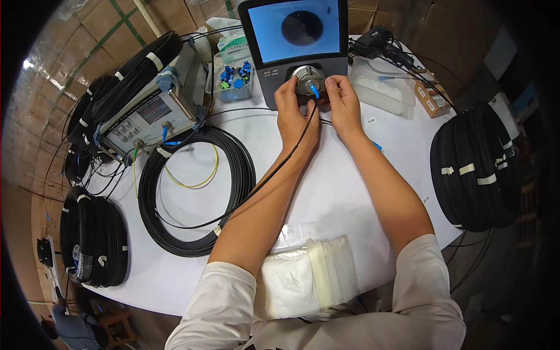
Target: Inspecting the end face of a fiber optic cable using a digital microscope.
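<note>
Far edge of white round table [350, 192]: blue connector [315, 91] sits at the round metal port [307, 79] of the grey inspection scope [294, 52], between both hands. Left hand [294, 114] and right hand [343, 105] pinch narrowly at connector and port. Thin black cable [274, 169] trails back; glossy black coil [198, 192] near left edge.
</note>
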The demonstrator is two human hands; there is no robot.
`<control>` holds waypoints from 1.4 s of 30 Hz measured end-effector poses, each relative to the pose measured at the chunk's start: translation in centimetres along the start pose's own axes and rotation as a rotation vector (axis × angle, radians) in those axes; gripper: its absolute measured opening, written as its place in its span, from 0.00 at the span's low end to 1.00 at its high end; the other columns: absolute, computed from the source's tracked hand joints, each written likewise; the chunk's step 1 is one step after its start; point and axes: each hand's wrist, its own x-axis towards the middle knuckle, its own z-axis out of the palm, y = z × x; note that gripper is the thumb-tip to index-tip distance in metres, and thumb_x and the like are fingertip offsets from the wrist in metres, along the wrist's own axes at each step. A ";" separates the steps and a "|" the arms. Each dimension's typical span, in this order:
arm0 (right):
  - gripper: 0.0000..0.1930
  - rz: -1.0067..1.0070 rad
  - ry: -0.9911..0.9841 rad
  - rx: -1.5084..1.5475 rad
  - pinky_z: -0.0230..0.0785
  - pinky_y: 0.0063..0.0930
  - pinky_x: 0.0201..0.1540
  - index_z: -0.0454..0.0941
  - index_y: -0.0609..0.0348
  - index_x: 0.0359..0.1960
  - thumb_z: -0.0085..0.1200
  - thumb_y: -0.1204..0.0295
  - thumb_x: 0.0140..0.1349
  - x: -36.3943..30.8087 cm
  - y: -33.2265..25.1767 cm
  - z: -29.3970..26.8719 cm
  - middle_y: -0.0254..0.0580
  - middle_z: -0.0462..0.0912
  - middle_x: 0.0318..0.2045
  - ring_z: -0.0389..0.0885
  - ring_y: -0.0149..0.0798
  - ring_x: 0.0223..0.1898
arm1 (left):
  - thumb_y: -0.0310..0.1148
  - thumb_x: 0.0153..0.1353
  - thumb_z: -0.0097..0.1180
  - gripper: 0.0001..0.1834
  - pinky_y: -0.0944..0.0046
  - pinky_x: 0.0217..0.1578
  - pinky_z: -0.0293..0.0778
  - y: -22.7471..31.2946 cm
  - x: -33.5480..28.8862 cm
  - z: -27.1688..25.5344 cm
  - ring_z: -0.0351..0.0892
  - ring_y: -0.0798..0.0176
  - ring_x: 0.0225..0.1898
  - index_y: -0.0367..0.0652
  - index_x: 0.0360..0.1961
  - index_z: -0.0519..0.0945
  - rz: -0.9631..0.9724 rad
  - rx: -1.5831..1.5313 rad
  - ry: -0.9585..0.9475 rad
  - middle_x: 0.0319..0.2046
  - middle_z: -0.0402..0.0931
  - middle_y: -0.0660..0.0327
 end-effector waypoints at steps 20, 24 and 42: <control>0.13 -0.074 -0.105 -0.130 0.75 0.22 0.44 0.81 0.60 0.53 0.54 0.65 0.76 0.8 -0.5 -0.9 0.38 0.85 0.42 0.82 0.27 0.40 | 0.20 0.60 0.61 0.31 0.65 0.48 0.78 -0.5 -0.4 0.2 0.79 0.64 0.44 0.30 0.65 0.71 -0.030 0.006 0.046 0.53 0.71 0.54; 0.16 -0.168 -0.147 -0.241 0.74 0.21 0.47 0.80 0.58 0.56 0.52 0.61 0.78 1.6 -1.2 -1.5 0.33 0.84 0.42 0.81 0.27 0.42 | 0.20 0.60 0.62 0.27 0.65 0.46 0.78 -0.9 -0.5 0.4 0.79 0.64 0.43 0.29 0.62 0.73 -0.001 0.018 0.072 0.50 0.73 0.54; 0.14 -0.350 -0.381 -0.536 0.73 0.30 0.50 0.83 0.62 0.52 0.52 0.70 0.72 4.3 -4.5 -3.0 0.41 0.81 0.46 0.82 0.40 0.46 | 0.24 0.65 0.60 0.17 0.61 0.46 0.78 -0.6 -0.7 0.6 0.80 0.59 0.43 0.32 0.54 0.75 -0.073 -0.011 0.067 0.46 0.75 0.53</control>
